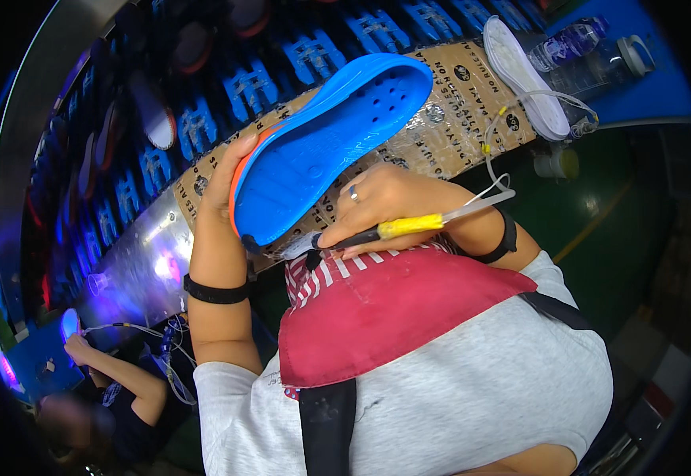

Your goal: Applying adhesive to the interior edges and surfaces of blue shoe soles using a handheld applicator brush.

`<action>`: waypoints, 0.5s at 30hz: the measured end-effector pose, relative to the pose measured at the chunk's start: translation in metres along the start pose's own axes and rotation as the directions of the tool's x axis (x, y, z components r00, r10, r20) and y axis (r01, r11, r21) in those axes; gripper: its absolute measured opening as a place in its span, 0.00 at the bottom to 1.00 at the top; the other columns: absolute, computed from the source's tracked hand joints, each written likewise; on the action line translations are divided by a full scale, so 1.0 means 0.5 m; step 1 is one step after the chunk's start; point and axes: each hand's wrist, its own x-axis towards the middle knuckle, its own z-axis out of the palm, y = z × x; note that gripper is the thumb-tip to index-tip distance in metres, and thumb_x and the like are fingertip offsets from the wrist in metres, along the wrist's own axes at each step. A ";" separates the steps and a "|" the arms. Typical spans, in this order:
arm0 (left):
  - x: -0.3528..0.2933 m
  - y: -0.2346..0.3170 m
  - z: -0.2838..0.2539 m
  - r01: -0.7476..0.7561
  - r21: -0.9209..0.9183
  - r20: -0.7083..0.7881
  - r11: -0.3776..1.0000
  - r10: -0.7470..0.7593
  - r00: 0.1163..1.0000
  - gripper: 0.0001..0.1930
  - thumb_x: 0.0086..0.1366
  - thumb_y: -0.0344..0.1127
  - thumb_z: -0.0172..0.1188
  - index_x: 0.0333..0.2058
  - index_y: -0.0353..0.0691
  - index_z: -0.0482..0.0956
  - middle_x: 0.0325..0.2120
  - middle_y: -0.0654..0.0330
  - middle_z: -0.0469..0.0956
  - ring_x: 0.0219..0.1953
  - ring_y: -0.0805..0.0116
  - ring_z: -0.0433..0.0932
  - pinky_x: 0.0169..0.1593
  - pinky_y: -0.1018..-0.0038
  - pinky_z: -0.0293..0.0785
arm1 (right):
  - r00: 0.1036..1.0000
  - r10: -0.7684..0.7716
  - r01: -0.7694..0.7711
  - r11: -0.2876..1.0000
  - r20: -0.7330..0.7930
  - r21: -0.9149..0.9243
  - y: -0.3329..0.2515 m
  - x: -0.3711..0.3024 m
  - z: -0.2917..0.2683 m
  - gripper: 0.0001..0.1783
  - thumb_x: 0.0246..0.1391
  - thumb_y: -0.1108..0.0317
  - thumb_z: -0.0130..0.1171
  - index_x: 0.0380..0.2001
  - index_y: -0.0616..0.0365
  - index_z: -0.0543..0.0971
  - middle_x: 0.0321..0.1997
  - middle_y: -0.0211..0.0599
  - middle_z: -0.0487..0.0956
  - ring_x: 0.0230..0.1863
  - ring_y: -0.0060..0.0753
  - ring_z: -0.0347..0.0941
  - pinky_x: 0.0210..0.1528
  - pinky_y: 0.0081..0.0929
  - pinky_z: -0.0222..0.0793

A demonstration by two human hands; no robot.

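Note:
My left hand point(226, 178) is closed on the heel end of a blue shoe sole point(314, 170) with an orange band around its heel. The sole is tilted with its hollow inner side facing me, and a cluster of small holes shows toward the toe. Below it, my right hand point(385, 198) grips a brush point(409, 226) with a dark handle, yellow tape and a clear hose running off its back end. The pale brush tip lies just under the heel; whether it touches the sole I cannot tell.
Beyond a cardboard-covered ledge point(460, 95) runs a conveyor with blue racks point(314, 55) and dark shoe parts. A white sole point(524, 79), a bottle point(571, 44) and a clear jug point(607, 63) stand at far right. At lower left, another person's hand point(80, 349) holds a sole.

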 end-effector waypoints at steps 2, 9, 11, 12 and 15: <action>0.002 0.008 0.004 0.031 0.020 -0.089 0.999 -0.030 0.996 0.26 0.59 0.47 0.51 0.49 0.31 0.71 0.42 0.48 0.76 0.43 0.60 0.78 0.47 0.67 0.75 | 0.991 -0.028 0.035 0.998 -0.132 0.049 -0.004 0.005 0.001 0.15 0.40 0.70 0.67 0.36 0.54 0.81 0.25 0.33 0.78 0.25 0.34 0.74 0.28 0.25 0.69; -0.006 0.033 0.020 0.185 0.161 -0.234 0.969 -0.145 0.961 0.24 0.57 0.47 0.55 0.46 0.33 0.74 0.37 0.49 0.79 0.35 0.61 0.80 0.39 0.69 0.79 | 0.997 0.066 -0.060 0.982 0.029 -0.178 0.013 -0.017 0.023 0.14 0.38 0.70 0.65 0.34 0.44 0.81 0.20 0.33 0.74 0.25 0.36 0.73 0.28 0.30 0.69; -0.013 0.039 0.022 0.191 0.182 -0.269 0.964 -0.138 0.953 0.24 0.57 0.47 0.55 0.46 0.34 0.74 0.36 0.49 0.79 0.34 0.61 0.80 0.37 0.69 0.79 | 0.999 0.040 -0.042 0.985 -0.017 -0.165 0.012 -0.016 0.025 0.13 0.40 0.69 0.63 0.34 0.45 0.81 0.20 0.33 0.73 0.24 0.34 0.73 0.27 0.29 0.69; -0.016 0.041 0.025 0.200 0.175 -0.281 0.964 -0.145 0.949 0.24 0.57 0.47 0.55 0.45 0.34 0.75 0.35 0.49 0.79 0.33 0.62 0.81 0.37 0.69 0.79 | 0.993 0.006 -0.025 0.987 -0.115 -0.158 0.007 -0.012 0.021 0.13 0.40 0.71 0.63 0.35 0.49 0.81 0.21 0.32 0.75 0.24 0.32 0.73 0.27 0.27 0.70; -0.022 0.043 0.014 0.197 0.182 -0.280 0.963 -0.141 0.949 0.24 0.57 0.47 0.56 0.44 0.34 0.75 0.34 0.49 0.79 0.32 0.62 0.81 0.35 0.70 0.79 | 0.981 0.027 -0.062 0.982 -0.190 -0.180 0.001 -0.009 0.018 0.14 0.41 0.72 0.59 0.36 0.53 0.81 0.22 0.30 0.76 0.25 0.30 0.74 0.28 0.25 0.71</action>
